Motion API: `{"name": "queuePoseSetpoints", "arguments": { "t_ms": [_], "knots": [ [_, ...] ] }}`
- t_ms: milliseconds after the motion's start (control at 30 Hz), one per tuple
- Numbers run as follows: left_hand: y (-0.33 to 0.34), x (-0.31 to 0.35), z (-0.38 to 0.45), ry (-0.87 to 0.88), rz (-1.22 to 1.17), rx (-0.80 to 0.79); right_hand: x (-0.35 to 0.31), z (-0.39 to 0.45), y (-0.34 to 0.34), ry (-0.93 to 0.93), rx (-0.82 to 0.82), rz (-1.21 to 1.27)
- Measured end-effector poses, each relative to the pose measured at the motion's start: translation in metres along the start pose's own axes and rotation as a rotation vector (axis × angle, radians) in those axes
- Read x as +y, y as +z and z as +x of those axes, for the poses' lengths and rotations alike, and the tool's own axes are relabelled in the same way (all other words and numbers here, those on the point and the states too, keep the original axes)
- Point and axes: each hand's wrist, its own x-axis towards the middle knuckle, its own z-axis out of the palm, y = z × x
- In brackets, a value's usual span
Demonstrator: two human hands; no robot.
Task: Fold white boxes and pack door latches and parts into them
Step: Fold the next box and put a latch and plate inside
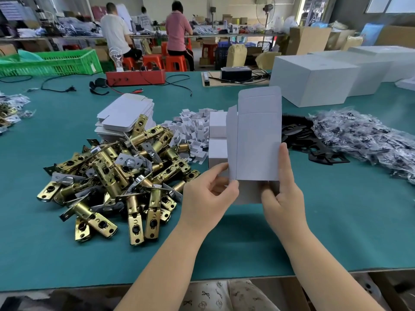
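Worktop (336, 221): green, wide
Latches (116, 176): brass heap, left of hands
White box (256, 140): half-folded, upright above worktop, top flap open
Left hand (208, 198): grip pinching box's lower left edge
Right hand (283, 194): grip holding box's lower right side

The unfolded white box (258, 140) hides most of the small folded boxes (217, 140) behind it, and its bottom flap is partly covered by both hands' fingers (283, 160). Bagged parts (368, 140) run off the right edge (contents too blurred to tell); latches at the far left (9, 115) are cut off too.
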Motion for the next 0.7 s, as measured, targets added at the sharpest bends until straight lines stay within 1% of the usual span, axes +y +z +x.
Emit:
{"name": "queuePoseSetpoints", "arguments": {
  "t_ms": [67, 133, 200, 267, 300, 367, 433, 533, 600, 700],
  "knots": [
    [-0.0004, 0.0000, -0.0003, -0.002, -0.060, -0.018, 0.0001, 0.0018, -0.0007, 0.012, -0.005, -0.008],
    [0.0002, 0.0012, 0.0002, 0.000, -0.067, -0.043, 0.0007, 0.0030, -0.0011, 0.008, -0.017, -0.017],
    [0.0015, 0.0012, 0.0019, -0.060, -0.162, -0.052, 0.0007, 0.0030, -0.0003, -0.022, -0.034, -0.017],
    [0.0010, -0.0001, 0.0044, -0.150, -0.269, -0.051, 0.0008, 0.0017, 0.0023, -0.095, -0.051, -0.042],
    [0.0004, -0.0012, 0.0056, -0.167, -0.290, -0.058, 0.0010, 0.0008, 0.0036, -0.129, -0.054, -0.065],
    [-0.0008, -0.0033, 0.0070, -0.177, -0.287, -0.060, 0.0026, 0.0001, 0.0047, -0.165, -0.050, -0.096],
    [-0.0020, -0.0042, 0.0075, -0.192, -0.281, -0.048, 0.0030, 0.0013, 0.0033, -0.157, -0.044, -0.095],
    [-0.0026, -0.0053, 0.0081, -0.212, -0.257, -0.073, 0.0008, 0.0023, 0.0009, -0.139, -0.053, -0.112],
    [-0.0024, -0.0060, 0.0088, -0.218, -0.247, -0.074, -0.0007, 0.0026, 0.0008, -0.133, -0.091, -0.115],
    [-0.0029, -0.0054, 0.0096, -0.217, -0.230, -0.056, -0.0056, 0.0028, 0.0000, -0.095, -0.167, -0.008]
  ]
}}
